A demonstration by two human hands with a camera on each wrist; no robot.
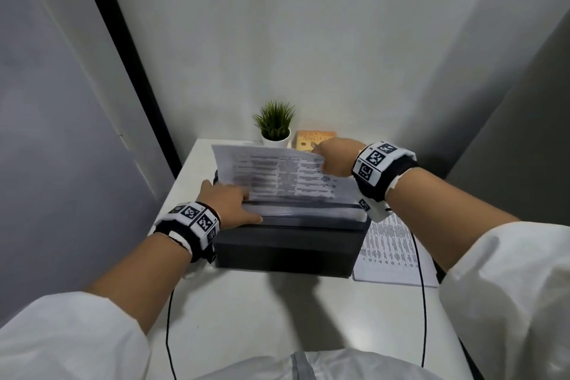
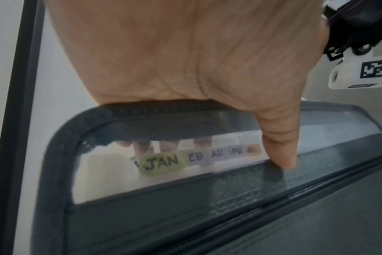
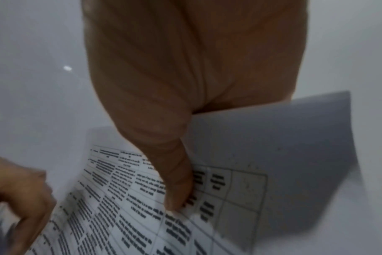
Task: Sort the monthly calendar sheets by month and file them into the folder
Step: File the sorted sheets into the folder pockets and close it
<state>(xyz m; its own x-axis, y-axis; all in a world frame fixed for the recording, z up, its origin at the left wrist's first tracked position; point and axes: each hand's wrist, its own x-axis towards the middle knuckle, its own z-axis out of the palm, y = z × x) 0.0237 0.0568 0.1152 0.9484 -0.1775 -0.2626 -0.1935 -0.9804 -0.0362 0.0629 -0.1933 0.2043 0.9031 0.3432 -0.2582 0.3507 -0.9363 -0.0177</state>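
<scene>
A dark grey expanding folder (image 1: 287,247) stands upright on the white table (image 1: 246,311). My left hand (image 1: 228,203) grips its top edge at the left: the fingers curl over the rim (image 2: 61,155) and the thumb (image 2: 281,148) presses on the clear front panel. Tabs reading JAN (image 2: 161,163), then FEB, MAR, APR and MAY, show through that panel. My right hand (image 1: 334,160) pinches the top right corner of a printed calendar sheet (image 1: 277,176), thumb (image 3: 177,181) on the printed face (image 3: 131,198). The sheet's lower edge sits in the folder's open top.
More printed sheets (image 1: 391,253) lie flat on the table right of the folder. A small potted plant (image 1: 274,123) and an orange book (image 1: 311,139) stand at the back by the wall. Black cables (image 1: 169,318) run down from both wrists. Walls close in on both sides.
</scene>
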